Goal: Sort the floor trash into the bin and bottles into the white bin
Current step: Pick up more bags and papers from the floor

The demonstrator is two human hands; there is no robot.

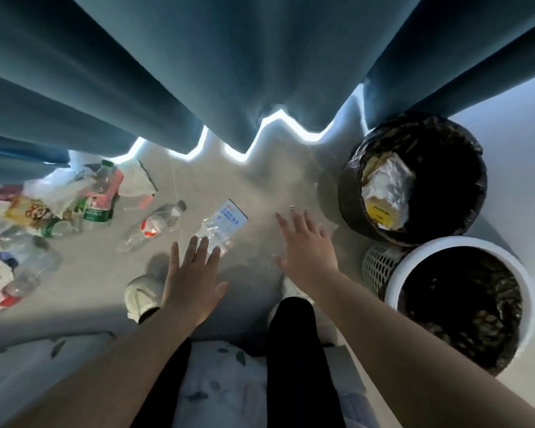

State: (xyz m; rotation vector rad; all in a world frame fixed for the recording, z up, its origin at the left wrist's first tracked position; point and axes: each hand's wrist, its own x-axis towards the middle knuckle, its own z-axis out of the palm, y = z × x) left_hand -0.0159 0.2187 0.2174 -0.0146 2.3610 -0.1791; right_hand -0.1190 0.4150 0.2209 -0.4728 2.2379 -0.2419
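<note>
My left hand [190, 276] is spread flat with straight fingers, its fingertips just over the near end of a clear plastic wrapper with a blue-and-white label [221, 225] on the floor. My right hand [306, 248] is also spread and empty, hovering left of the dark bin [414, 180], which holds crumpled white and yellow packaging. The white bin [457, 301] with a dark liner stands nearer, on the right. A clear bottle with a red label [159, 222] lies left of the wrapper. A green-capped bottle [101, 193] lies further left.
A heap of bags, wrappers and more bottles [19, 242] covers the floor at the left. Teal curtains [198, 72] hang across the back. My feet in white shoes [142, 296] stand near the bottom centre. A small round object [292, 207] lies beyond my right fingertips.
</note>
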